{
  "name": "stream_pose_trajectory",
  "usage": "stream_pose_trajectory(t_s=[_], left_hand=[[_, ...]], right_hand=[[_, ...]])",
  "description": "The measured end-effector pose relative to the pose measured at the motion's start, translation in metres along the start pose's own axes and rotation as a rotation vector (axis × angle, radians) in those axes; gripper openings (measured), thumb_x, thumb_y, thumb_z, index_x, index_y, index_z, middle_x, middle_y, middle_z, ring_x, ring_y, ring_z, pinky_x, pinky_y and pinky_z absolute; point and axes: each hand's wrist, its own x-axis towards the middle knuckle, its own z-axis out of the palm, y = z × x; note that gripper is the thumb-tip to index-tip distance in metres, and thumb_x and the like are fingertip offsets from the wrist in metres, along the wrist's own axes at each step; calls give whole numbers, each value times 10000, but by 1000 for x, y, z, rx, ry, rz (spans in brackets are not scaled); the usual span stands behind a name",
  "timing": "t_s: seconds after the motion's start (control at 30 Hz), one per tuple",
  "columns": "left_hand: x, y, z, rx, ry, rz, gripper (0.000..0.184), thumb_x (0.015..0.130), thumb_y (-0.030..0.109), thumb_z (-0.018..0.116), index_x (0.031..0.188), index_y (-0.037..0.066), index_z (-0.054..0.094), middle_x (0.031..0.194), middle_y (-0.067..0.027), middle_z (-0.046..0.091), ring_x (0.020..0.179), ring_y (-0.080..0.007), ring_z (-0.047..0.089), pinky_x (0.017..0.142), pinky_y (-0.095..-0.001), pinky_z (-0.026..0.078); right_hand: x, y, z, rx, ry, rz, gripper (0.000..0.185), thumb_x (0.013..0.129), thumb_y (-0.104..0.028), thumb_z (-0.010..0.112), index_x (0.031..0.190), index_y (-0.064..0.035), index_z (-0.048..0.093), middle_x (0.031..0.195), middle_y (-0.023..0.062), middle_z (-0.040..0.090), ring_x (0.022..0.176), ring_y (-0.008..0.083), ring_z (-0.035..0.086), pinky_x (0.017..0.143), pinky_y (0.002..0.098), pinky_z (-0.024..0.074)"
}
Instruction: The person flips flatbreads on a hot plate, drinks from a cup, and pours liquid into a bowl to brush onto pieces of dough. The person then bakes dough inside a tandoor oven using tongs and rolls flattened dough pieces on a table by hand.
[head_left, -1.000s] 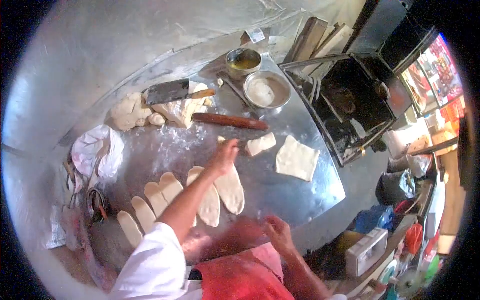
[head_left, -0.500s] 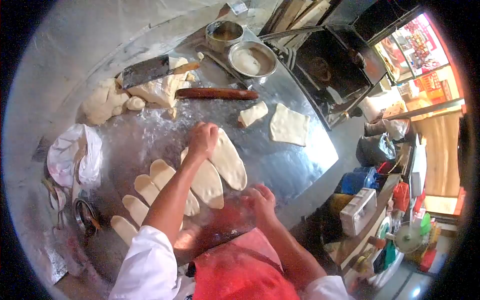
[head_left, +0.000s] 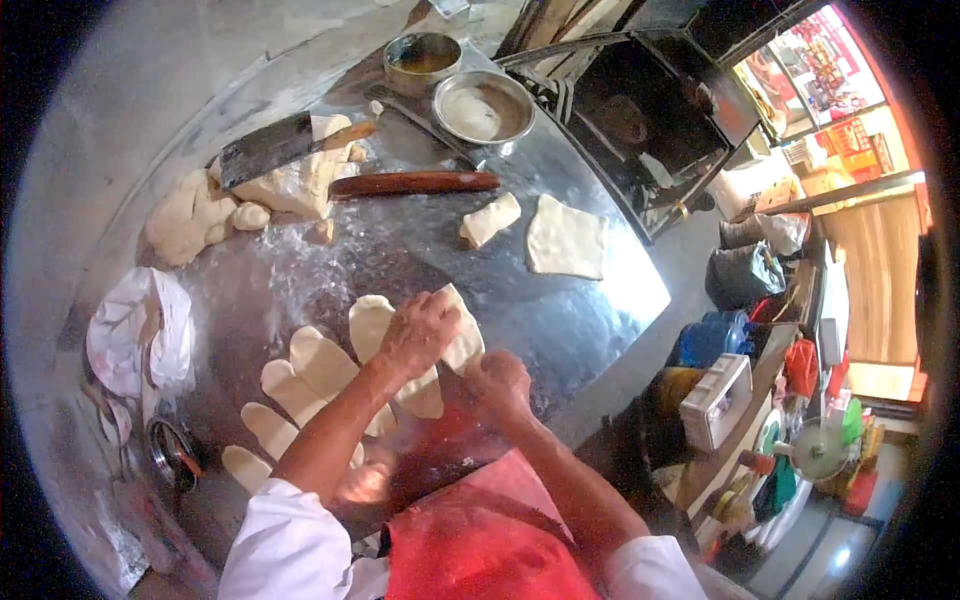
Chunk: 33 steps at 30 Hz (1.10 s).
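Note:
A flattened oval of dough (head_left: 464, 338) is between my two hands at the middle of the metal table (head_left: 400, 255). My left hand (head_left: 422, 332) is closed on its left, upper side with fingers bent. My right hand (head_left: 502, 382) is closed at its lower end. Several more flat dough ovals (head_left: 320, 358) lie in a slanting row to the left, partly under my left forearm. Beyond my hands lie a small rolled dough piece (head_left: 490, 220) and a flat square of dough (head_left: 567, 238).
A brown rolling pin (head_left: 415, 183) lies beyond the hands. Left of it, a broad-bladed cleaver (head_left: 265, 152) rests on a large dough mass (head_left: 190, 215). Two metal bowls, one with white powder (head_left: 470, 115), stand at the back. A white plastic bag (head_left: 140, 330) sits at the left.
My right hand has moved up and left and closed on the dough oval's lower end. My left hand has come down along that oval. The view has shifted slightly.

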Motion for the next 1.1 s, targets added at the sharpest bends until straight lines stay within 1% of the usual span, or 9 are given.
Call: stream_pose_trajectory(t_s=[0.07, 0.2, 0.4, 0.53, 0.73, 0.87, 0.93, 1.0, 1.1], left_hand=[[-8, -2, 7, -241, 60, 99, 147, 826, 132, 564, 940, 49, 521, 922, -133, 533, 880, -356, 564, 726, -465, 477], [-1, -3, -16, -277, -70, -265, 263, 768, 152, 658, 934, 28, 497, 937, -147, 512, 848, -373, 547, 718, -468, 444], [-26, 50, -1, -123, -228, 346, 295, 774, 201, 644, 1016, 59, 552, 1064, -142, 552, 978, -330, 550, 834, -446, 455], [-16, 67, -17, -157, 4, -199, 549, 768, 288, 670, 1240, 84, 479, 1302, -143, 451, 1216, -343, 424, 990, -496, 350], [-52, 114, 4, -122, -42, 177, 602, 838, 299, 581, 1340, 24, 397, 1411, -164, 347, 1328, -363, 280, 1066, -515, 245], [-52, 119, 16, -67, -75, -296, 487, 891, 226, 508, 1325, 23, 419, 1419, -173, 338, 1333, -368, 271, 1070, -531, 228], [-50, 120, 25, -92, -11, -213, 469, 897, 237, 533, 1305, 31, 424, 1355, -195, 405, 1259, -381, 382, 1013, -532, 312], [-38, 134, 14, -657, 24, -348, 445, 883, 157, 565, 1283, 21, 424, 1287, -210, 468, 1176, -395, 470, 982, -485, 375], [-6, 119, -13, -764, 168, -625, 495, 881, 125, 576, 1329, 44, 381, 1215, -212, 534, 1109, -398, 518, 928, -463, 420]], right_hand=[[-4, 2, -1, -90, 80, -80, 245, 770, -230, 676, 863, -6, 646, 790, 90, 650, 687, 150, 593, 629, 338, 492], [-7, 29, -4, 276, 33, -50, 130, 777, -127, 662, 784, -36, 570, 710, 44, 590, 656, 125, 555, 601, 287, 467], [-11, 63, -12, 549, 50, -53, 163, 796, -149, 675, 799, -50, 545, 666, 11, 542, 558, 110, 517, 477, 272, 416], [-13, 61, -14, 640, 15, -39, 154, 803, -144, 665, 837, -42, 555, 693, 12, 546, 587, 108, 520, 496, 263, 422], [-9, 63, -25, 587, -75, -35, 162, 812, -117, 636, 933, -19, 591, 794, 29, 580, 749, 137, 569, 639, 278, 481], [-3, 72, -36, 635, -201, -75, 195, 822, -108, 624, 987, -7, 597, 870, 54, 599, 792, 152, 587, 697, 292, 504], [-1, 60, -49, 609, -313, -21, 250, 824, -95, 619, 1051, 6, 593, 940, 81, 613, 818, 164, 600, 734, 300, 518], [11, 49, -63, 612, -401, -130, 285, 843, -107, 614, 1105, -1, 578, 968, 83, 614, 827, 163, 600, 739, 298, 518], [14, -4, -94, 637, -493, -296, 341, 883, -138, 598, 1199, -23, 545, 1013, 82, 613, 872, 159, 593, 750, 294, 515]])
